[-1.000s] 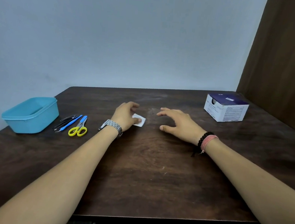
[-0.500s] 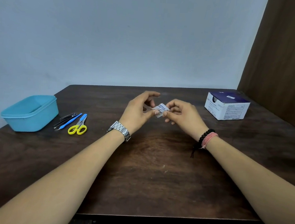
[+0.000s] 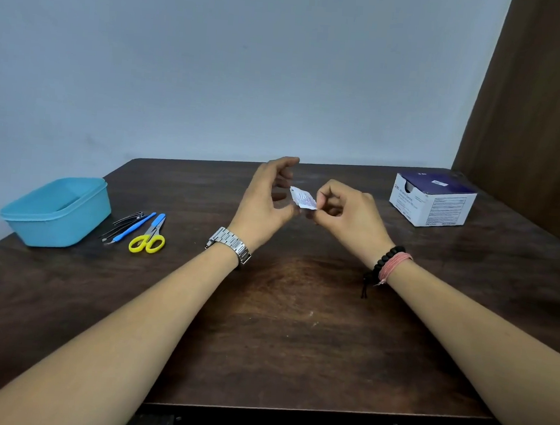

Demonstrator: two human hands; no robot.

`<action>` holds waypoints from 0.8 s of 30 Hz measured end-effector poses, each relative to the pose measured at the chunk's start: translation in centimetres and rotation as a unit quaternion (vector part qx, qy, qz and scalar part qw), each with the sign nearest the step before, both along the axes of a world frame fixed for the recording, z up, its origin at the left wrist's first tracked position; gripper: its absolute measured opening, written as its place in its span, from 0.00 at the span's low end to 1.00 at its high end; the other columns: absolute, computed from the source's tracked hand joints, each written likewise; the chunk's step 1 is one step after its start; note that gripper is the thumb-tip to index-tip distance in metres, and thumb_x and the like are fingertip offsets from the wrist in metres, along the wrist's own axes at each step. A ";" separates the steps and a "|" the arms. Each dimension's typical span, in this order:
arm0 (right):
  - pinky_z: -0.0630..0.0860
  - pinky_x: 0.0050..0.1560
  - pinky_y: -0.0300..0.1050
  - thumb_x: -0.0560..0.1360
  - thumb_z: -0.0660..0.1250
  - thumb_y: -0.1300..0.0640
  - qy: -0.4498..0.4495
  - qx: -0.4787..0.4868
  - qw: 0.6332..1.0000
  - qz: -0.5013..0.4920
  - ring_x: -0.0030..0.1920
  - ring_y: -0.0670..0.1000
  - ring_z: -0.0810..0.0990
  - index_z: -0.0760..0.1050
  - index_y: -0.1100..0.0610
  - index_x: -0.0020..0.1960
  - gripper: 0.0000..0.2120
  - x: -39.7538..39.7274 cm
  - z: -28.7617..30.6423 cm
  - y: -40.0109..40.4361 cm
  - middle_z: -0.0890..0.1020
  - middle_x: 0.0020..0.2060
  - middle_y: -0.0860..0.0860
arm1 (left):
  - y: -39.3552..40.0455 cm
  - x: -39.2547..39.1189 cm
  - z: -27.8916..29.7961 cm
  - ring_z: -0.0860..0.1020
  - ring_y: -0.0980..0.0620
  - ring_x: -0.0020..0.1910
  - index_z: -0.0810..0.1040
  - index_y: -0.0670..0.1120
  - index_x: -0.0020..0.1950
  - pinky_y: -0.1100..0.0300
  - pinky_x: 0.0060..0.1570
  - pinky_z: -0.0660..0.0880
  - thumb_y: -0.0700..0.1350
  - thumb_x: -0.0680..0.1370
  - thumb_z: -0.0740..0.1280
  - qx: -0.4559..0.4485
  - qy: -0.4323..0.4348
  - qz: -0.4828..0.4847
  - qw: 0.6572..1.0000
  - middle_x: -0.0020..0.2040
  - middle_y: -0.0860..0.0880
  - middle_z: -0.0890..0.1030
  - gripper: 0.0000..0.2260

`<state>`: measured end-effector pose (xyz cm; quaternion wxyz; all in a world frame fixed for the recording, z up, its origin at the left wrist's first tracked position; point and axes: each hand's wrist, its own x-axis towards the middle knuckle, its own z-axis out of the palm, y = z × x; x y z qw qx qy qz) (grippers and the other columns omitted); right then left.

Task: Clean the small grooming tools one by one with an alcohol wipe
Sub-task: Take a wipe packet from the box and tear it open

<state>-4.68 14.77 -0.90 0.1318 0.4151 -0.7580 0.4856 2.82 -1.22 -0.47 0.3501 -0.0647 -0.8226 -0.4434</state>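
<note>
A small white alcohol wipe packet point(image 3: 302, 198) with blue print is held in the air above the middle of the dark wooden table point(image 3: 279, 329). My right hand point(image 3: 345, 214) pinches its right edge between thumb and forefinger. My left hand point(image 3: 266, 201) touches the packet's lower left corner with the thumb, its fingers spread and raised. At the left lie the grooming tools: yellow-handled scissors point(image 3: 149, 235), a blue-handled tool point(image 3: 133, 227) and black tweezers point(image 3: 125, 222).
A light blue plastic tub point(image 3: 56, 211) stands at the table's left edge, beside the tools. A white and purple box of wipes point(image 3: 432, 201) sits at the far right. A brown wall panel rises behind the box; a pale wall is at the back.
My left hand picked the packet up from the table and both hands raised it. Since then the left fingers have spread apart while the right hand pinches the packet's edge.
</note>
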 end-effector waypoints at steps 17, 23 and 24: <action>0.77 0.42 0.38 0.79 0.65 0.56 -0.116 -0.030 0.992 0.051 0.45 0.45 0.84 0.79 0.54 0.48 0.05 -0.5 0.4 -0.2 0.85 0.42 0.46 | 0.5 0.4 0.1 0.75 0.59 0.63 0.69 0.50 0.69 0.56 0.66 0.72 0.41 0.70 0.77 -0.010 -0.015 -0.017 1.000 0.62 0.53 0.79 0.31; 0.78 0.36 0.43 0.79 0.66 0.49 -0.219 -0.067 0.970 0.079 0.40 0.47 0.85 0.79 0.59 0.50 0.13 0.0 0.6 -0.3 0.84 0.44 0.45 | 1.0 0.4 0.0 0.75 0.60 0.62 0.69 0.50 0.70 0.56 0.60 0.77 0.37 0.70 0.75 -0.105 -0.024 -0.018 0.994 0.62 0.54 0.77 0.32; 0.77 0.36 0.42 0.78 0.67 0.49 -0.228 -0.069 0.968 0.080 0.39 0.46 0.85 0.79 0.59 0.50 0.12 0.1 0.6 -0.3 0.84 0.43 0.46 | 1.0 0.3 0.0 0.75 0.59 0.63 0.69 0.50 0.70 0.55 0.59 0.77 0.37 0.70 0.75 -0.118 -0.019 -0.017 0.993 0.63 0.53 0.77 0.32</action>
